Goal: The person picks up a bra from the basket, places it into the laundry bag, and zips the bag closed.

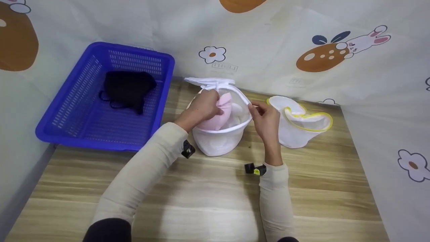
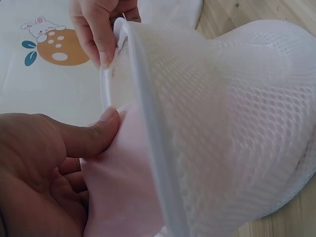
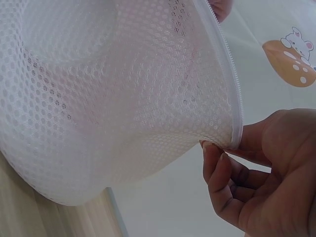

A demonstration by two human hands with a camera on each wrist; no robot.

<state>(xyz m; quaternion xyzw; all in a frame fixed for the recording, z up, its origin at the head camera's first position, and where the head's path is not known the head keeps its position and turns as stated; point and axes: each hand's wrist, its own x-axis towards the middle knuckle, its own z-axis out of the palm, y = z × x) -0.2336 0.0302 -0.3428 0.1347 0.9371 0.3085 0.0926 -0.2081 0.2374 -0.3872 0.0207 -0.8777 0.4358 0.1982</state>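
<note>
In the head view a white mesh laundry bag (image 1: 220, 143) with a zipped rim stands in the middle of the table, its mouth open and its lid folded back. My left hand (image 1: 204, 106) reaches into the mouth and grips a smooth pink garment (image 1: 216, 121), thumb on top in the left wrist view. Part of the garment (image 2: 123, 173) is inside the bag, behind the mesh. My right hand (image 1: 267, 119) pinches the bag's right rim; in the right wrist view thumb and fingers (image 3: 217, 170) hold the mesh just by the zipper (image 3: 237, 108).
A blue plastic basket (image 1: 100, 143) stands at the left with a black garment (image 1: 126, 87) with thin straps inside it. Right of my right hand is a second white mesh bag (image 1: 297, 136) with yellow trim, its top folded open. A patterned sheet (image 1: 262, 50) hangs behind the wooden table.
</note>
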